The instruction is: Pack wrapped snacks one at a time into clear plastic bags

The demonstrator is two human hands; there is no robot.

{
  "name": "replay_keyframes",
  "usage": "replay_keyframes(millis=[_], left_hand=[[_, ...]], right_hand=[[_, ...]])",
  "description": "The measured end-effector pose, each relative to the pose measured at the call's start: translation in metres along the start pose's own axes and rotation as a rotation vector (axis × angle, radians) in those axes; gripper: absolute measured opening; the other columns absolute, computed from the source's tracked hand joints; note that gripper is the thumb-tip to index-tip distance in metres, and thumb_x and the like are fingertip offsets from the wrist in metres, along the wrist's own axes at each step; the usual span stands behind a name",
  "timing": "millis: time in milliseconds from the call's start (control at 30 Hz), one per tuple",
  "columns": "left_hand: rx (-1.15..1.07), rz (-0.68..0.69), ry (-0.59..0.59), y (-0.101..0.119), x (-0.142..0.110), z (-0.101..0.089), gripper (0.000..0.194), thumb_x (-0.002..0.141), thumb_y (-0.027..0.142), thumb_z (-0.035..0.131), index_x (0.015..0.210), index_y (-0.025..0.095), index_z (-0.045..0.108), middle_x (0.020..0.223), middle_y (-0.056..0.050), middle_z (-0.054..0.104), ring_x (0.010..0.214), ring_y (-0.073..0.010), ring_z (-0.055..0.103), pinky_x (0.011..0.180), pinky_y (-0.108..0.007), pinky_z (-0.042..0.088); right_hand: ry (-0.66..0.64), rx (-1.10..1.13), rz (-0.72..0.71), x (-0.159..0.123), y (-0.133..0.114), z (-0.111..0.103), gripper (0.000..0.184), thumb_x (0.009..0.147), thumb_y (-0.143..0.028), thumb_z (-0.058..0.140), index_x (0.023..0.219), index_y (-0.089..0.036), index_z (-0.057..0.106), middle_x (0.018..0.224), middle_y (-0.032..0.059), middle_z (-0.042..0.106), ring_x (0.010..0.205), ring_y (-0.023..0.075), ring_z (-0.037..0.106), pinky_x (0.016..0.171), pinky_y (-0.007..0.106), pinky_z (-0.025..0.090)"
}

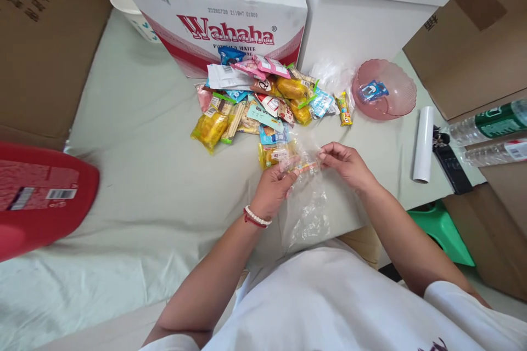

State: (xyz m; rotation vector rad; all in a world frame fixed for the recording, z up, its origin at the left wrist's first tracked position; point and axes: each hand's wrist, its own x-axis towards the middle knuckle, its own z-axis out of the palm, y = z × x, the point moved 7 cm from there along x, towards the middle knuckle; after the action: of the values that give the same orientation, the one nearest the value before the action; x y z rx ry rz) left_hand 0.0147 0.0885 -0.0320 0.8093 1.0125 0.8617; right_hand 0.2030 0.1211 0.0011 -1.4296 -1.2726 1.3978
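A clear plastic bag (307, 211) hangs between my two hands over the near part of the table. My left hand (276, 182) is closed on the bag's left side, thumb against fingers. On the opposite side, my right hand (341, 162) pinches the bag near its top edge. A thin yellow and orange strip shows through the plastic between the hands; what it is I cannot make out. Just beyond my left fingers lies a yellow snack packet (267, 154). Behind the bag spreads a pile of wrapped snacks (263, 101) in several colours.
A pink translucent bowl (405, 104) with a blue packet inside stands at the right back. Boxes, one a Wahaha carton (230, 16), line the back. On the right are a white roll (422, 145) and plastic bottles (500, 120); a red container (45, 197) is at left.
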Motion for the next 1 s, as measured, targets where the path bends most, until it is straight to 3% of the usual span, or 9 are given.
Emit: replay_keyframes(millis=[100,233,300,367,467,600,700,867,1000], left_hand=[[0.046,0.060,0.059,0.004,0.001,-0.007,0.061,0.076,0.051,0.078,0.126,0.019,0.067,0.054,0.009,0.041,0.046,-0.0089,0.033,0.049,-0.025,0.028],[0.312,0.416,0.492,0.037,-0.023,-0.028,0.065,0.074,0.040,0.084,0.131,0.024,0.057,0.090,0.001,0.059,0.067,-0.0127,0.048,0.064,-0.028,0.041],[0.424,0.588,0.632,0.055,-0.044,-0.025,0.044,0.077,0.037,0.083,0.114,0.024,0.063,0.099,-0.002,0.058,0.076,-0.0150,0.049,0.070,-0.029,0.042],[0.468,0.634,0.531,0.063,-0.050,-0.009,0.018,0.088,0.038,0.073,0.090,0.023,0.063,0.087,-0.002,0.055,0.076,-0.0164,0.048,0.072,-0.030,0.041],[0.436,0.506,0.268,0.059,-0.038,0.018,0.025,0.095,0.045,0.063,0.086,0.022,0.060,0.084,-0.002,0.057,0.077,-0.0170,0.051,0.071,-0.030,0.042],[0.355,0.377,0.406,0.048,-0.017,0.015,0.039,0.084,0.050,0.075,0.104,0.020,0.058,0.103,-0.005,0.061,0.088,-0.0176,0.056,0.081,-0.031,0.046],[0.284,0.291,0.493,0.037,-0.004,0.004,0.042,0.082,0.045,0.077,0.110,0.020,0.059,0.102,-0.004,0.062,0.077,-0.0134,0.054,0.074,-0.028,0.046],[0.176,0.210,0.259,0.021,0.006,0.008,0.026,0.078,0.041,0.078,0.078,0.017,0.067,0.072,0.002,0.061,0.068,-0.0126,0.054,0.068,-0.026,0.043],[-0.031,0.221,0.262,0.024,-0.003,-0.002,0.029,0.074,0.043,0.082,0.076,0.018,0.067,0.080,0.000,0.068,0.080,-0.0148,0.062,0.076,-0.028,0.048]], right_hand=[[0.050,0.174,0.141,-0.002,0.010,-0.003,0.040,0.068,-0.054,0.088,0.083,-0.023,0.068,0.086,0.0008,0.072,0.078,0.0164,0.066,0.070,0.030,0.058],[0.066,0.277,0.186,-0.010,0.004,-0.004,0.043,0.065,-0.052,0.091,0.083,-0.023,0.066,0.085,0.0007,0.073,0.069,0.0140,0.066,0.058,0.026,0.056],[0.066,0.301,0.155,-0.013,-0.005,-0.003,0.043,0.065,-0.051,0.091,0.083,-0.023,0.065,0.082,0.0001,0.073,0.065,0.0131,0.066,0.056,0.024,0.055],[0.059,0.312,0.116,-0.016,-0.015,0.000,0.043,0.066,-0.052,0.091,0.084,-0.023,0.065,0.084,0.0008,0.074,0.065,0.0137,0.067,0.056,0.025,0.056],[0.028,0.297,0.067,-0.018,-0.026,0.008,0.043,0.068,-0.055,0.089,0.086,-0.024,0.065,0.087,0.0019,0.076,0.066,0.0155,0.069,0.059,0.029,0.059],[-0.044,0.293,0.040,-0.021,-0.031,0.018,0.041,0.072,-0.056,0.086,0.087,-0.024,0.065,0.086,0.0027,0.077,0.068,0.0173,0.072,0.063,0.031,0.060],[-0.056,0.313,0.038,-0.021,-0.029,0.015,0.041,0.071,-0.055,0.087,0.087,-0.024,0.065,0.088,0.0028,0.077,0.071,0.0181,0.073,0.063,0.031,0.060],[-0.037,0.324,0.036,-0.022,-0.022,0.002,0.039,0.072,-0.054,0.087,0.086,-0.024,0.066,0.088,0.0023,0.076,0.070,0.0169,0.071,0.063,0.029,0.058],[0.018,0.297,-0.005,-0.021,-0.019,-0.014,0.035,0.073,-0.052,0.087,0.084,-0.023,0.070,0.094,0.0036,0.076,0.080,0.0167,0.070,0.069,0.029,0.058]])
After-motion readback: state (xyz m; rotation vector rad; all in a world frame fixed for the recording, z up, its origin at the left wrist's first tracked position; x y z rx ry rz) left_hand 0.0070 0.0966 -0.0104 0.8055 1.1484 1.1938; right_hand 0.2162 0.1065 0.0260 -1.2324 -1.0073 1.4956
